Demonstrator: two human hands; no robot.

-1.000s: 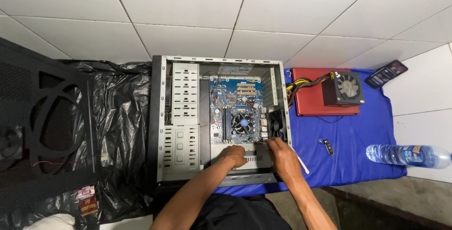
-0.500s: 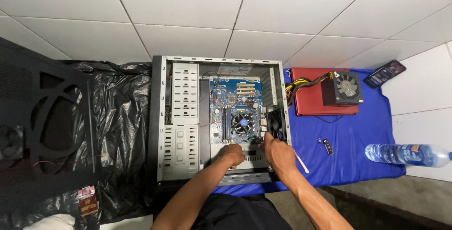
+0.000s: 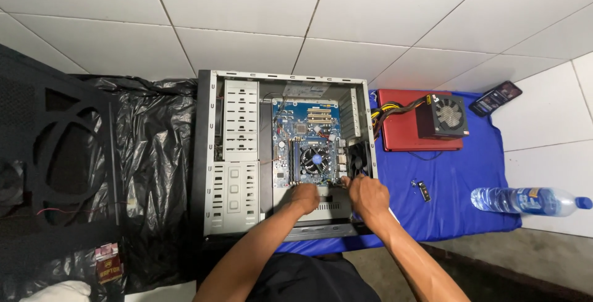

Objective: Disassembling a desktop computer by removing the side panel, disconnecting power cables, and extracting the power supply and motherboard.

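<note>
side panel [image 3: 58, 154]: black, with a round vent cut-out, lay flat at 9 o'clock from the case on the floor, well apart from both hands. Nothing to mind there.

plastic sheet [image 3: 154, 147]: black and crinkly, spread under and just left of the case. I'd say it was slippery, so leaning on the chassis risked sliding it.

computer case [image 3: 231, 154]: open, on its side, grey drive cage on the left half, blue motherboard [image 3: 306, 138] at the middle right. The work sat at the board's 6 o'clock edge.

left hand [image 3: 301, 198]: fingers curled down onto the grey metal floor of the case, just below the board's lower edge. Whether that grip had closed on anything I couldn't tell, the knuckles hid it. Looked more like bracing, which I reckon was the right job for it: steadying the chassis.

CPU cooler [image 3: 314, 159]: dark fan at 12 o'clock from the left hand, near but not touched.

right hand [image 3: 369, 196]: fingertips pinched together at the board's lower right corner, right beside the small black rear fan [image 3: 358, 159]. It seemed to grip something tiny, a plug or screw maybe; too small to make out. My take: go slow, pull or push straight, no twisting, keep the knuckles off the fan blades.

blue cloth [image 3: 457, 197]: at 3 o'clock from the case, carrying a red laptop [image 3: 401, 132], the power supply [image 3: 441, 117] on top of it, and some small bits [image 3: 422, 189].

water bottle [image 3: 525, 200]: lying at far 3 o'clock. I'd have kept it away from the electronics.
</note>
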